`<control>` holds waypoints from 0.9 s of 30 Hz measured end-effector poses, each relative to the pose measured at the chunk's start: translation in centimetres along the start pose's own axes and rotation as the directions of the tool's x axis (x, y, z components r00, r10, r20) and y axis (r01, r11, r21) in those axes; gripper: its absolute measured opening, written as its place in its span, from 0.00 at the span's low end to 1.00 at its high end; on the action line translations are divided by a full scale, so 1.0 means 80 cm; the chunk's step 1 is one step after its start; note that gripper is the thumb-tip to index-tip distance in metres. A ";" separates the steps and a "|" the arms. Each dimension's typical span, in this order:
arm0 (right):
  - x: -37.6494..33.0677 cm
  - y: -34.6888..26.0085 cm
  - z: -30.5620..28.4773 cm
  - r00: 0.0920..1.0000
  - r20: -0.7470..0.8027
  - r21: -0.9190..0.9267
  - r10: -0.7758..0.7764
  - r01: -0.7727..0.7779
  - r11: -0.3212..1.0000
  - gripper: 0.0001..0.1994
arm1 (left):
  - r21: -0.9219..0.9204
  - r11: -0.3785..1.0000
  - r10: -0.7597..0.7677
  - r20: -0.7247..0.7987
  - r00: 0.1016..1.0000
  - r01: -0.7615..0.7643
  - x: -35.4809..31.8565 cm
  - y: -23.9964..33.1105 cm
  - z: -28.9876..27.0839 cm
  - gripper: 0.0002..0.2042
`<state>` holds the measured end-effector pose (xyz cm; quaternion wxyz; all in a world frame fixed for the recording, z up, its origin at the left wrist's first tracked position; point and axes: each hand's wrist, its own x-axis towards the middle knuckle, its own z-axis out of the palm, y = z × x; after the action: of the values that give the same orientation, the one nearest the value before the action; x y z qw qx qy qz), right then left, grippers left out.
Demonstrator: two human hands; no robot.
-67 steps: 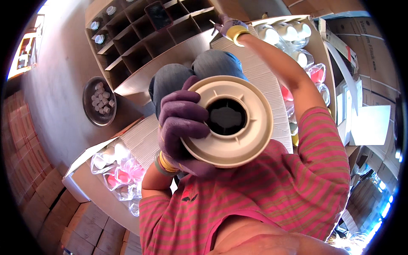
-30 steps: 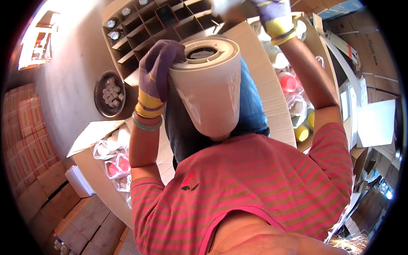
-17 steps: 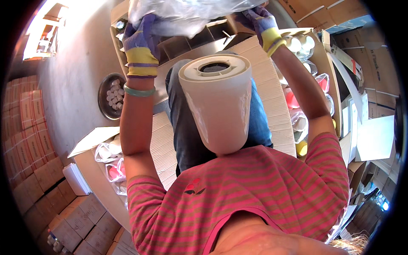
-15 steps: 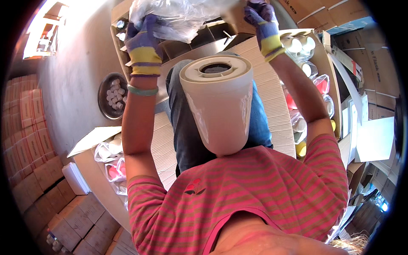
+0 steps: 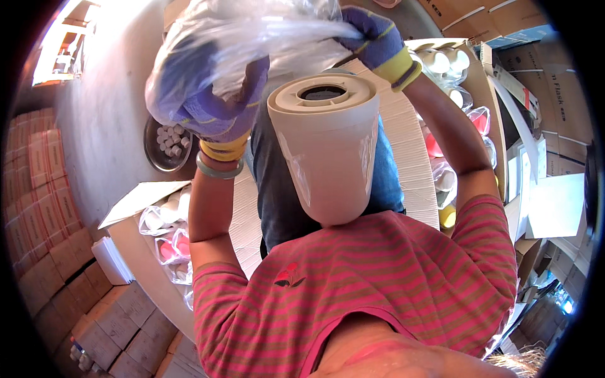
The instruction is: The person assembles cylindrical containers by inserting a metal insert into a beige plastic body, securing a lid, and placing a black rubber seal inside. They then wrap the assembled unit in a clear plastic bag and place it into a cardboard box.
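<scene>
A clear plastic bag [image 5: 283, 31] stretches between my gloved hands and is partly smeared by motion. My right hand [image 5: 376, 39] pinches its edge at the right. My left hand [image 5: 220, 107] is inside or behind the film, thumb apart from the fingers, which show through the plastic. Both hands wear purple and yellow knit gloves. Below the bag, a cream tapered flask body [image 5: 326, 157] rests between my thighs against my shirt. Its wide end, with a ribbed ring and a dark round hole, faces up. Neither hand touches it.
A metal bowl [image 5: 183, 165] of small white caps sits on the floor at left. Open cartons with bagged flasks stand at right [image 5: 498, 145] and lower left [image 5: 135, 246]. Corrugated cardboard [image 5: 403, 126] lies beside my legs. Stacked brown boxes [image 5: 57, 214] line the left side.
The plastic bag has come nearer, over the flask's far side. My left hand has moved down and turned, entering or passing behind the film. My right hand has moved slightly left and lower.
</scene>
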<state>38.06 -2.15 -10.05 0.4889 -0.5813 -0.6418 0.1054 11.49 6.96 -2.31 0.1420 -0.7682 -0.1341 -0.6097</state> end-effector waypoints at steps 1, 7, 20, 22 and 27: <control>-0.003 -0.009 -0.001 1.000 0.015 -0.023 -0.018 0.018 1.000 0.14 | -0.005 1.000 -0.012 0.060 0.998 0.013 -0.015 -0.003 -0.011 0.23; -0.039 -0.022 -0.008 0.995 0.077 -0.157 -0.067 0.079 0.985 0.17 | -0.635 0.102 -0.397 0.680 0.616 0.766 -0.040 0.003 -0.089 0.17; -0.099 0.003 0.032 0.974 -0.053 -0.507 0.222 -0.218 0.834 0.22 | -0.295 0.947 0.110 0.672 0.732 0.128 -0.158 -0.071 0.009 0.13; -0.107 -0.030 0.028 0.954 -0.187 -0.409 0.234 -0.293 0.864 0.24 | -0.360 0.627 -0.244 0.752 0.612 0.691 -0.150 -0.035 -0.009 0.15; -0.142 -0.072 0.024 0.954 -0.298 0.059 -0.024 0.043 0.997 0.18 | -0.084 0.361 -0.546 0.788 0.284 0.929 -0.143 -0.013 -0.104 0.19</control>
<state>31.13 -12.70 -12.71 0.6001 -0.5633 -0.5671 0.0295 1.10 4.38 -11.65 -0.4534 -0.7592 -0.3560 -0.3023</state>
